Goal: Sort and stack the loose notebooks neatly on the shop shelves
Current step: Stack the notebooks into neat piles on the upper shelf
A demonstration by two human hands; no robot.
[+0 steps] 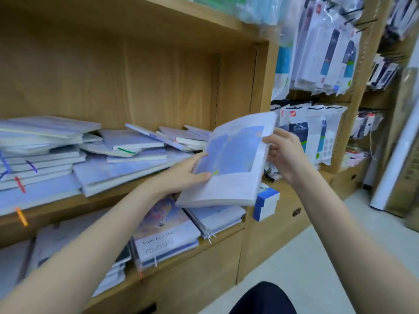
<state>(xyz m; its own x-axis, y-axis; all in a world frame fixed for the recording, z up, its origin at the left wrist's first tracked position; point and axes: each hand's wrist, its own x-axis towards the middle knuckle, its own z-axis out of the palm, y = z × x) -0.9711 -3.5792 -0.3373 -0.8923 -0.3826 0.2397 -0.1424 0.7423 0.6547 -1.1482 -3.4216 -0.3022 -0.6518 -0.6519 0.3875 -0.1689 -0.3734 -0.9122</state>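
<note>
Lining wooden shelves (74, 203), loose notebooks (127, 155) sprawl untidily.

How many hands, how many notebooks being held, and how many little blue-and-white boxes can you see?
hands: 2 (left hand, right hand)
held notebook: 1
blue-and-white box: 1
total: 4

Held notebook (229, 164) — pale lavender, blue patch; shelf (68, 207) — light wood grain.
</note>
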